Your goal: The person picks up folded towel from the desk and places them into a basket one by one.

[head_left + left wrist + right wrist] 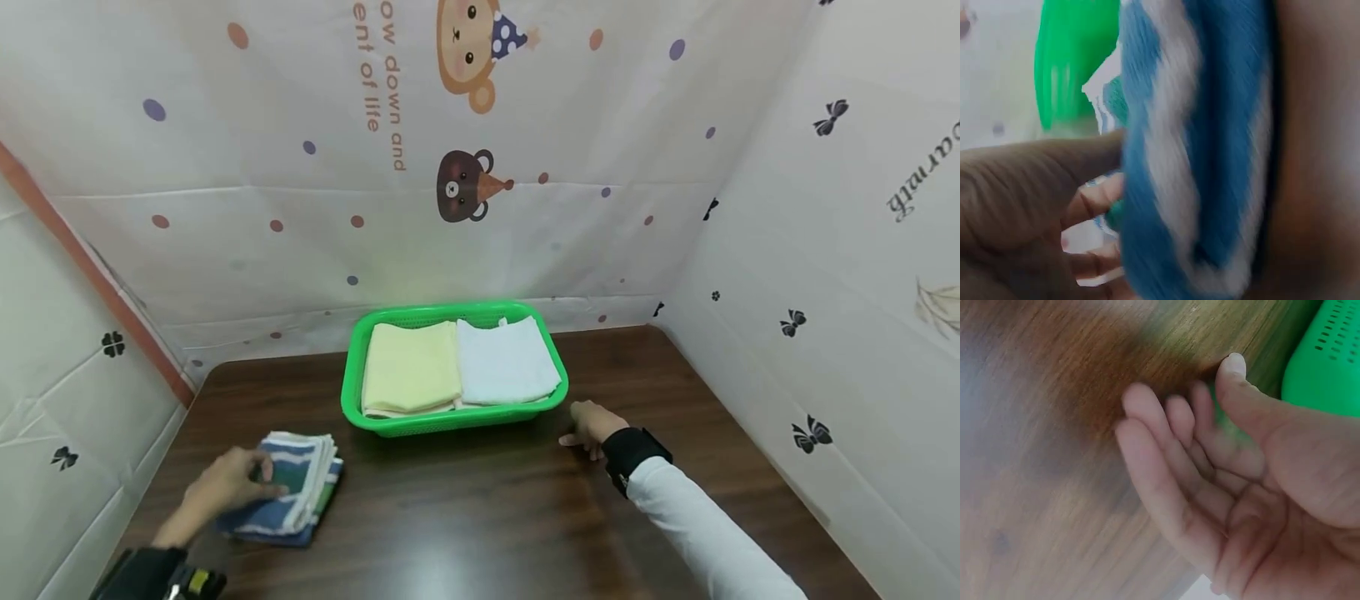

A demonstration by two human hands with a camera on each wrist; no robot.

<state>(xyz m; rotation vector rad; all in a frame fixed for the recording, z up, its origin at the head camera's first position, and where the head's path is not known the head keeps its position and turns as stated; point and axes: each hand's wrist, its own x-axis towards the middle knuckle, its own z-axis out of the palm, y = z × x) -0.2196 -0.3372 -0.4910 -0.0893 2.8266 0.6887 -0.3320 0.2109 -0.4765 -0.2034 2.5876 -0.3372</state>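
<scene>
My left hand (228, 483) is over a stack of folded striped towels (300, 467) on the left of the table. They are blue, white and green. Its thumb and forefinger curve apart at the top of the stack; no cloth shows pinched between them. In the left wrist view a blue and white towel fold (1172, 144) fills the middle and hides the fingertips. My right hand (596, 429) hangs loosely curled near the basket's front right corner. In the right wrist view its palm (1254, 519) shows with nothing in it.
A green plastic basket (450, 421) stands at the back middle of the table. Inside it lie a folded yellow towel (412, 367) and a folded white towel (506, 362), side by side. Printed cloth walls (300, 267) enclose the brown wooden table (450, 508) at the back and sides.
</scene>
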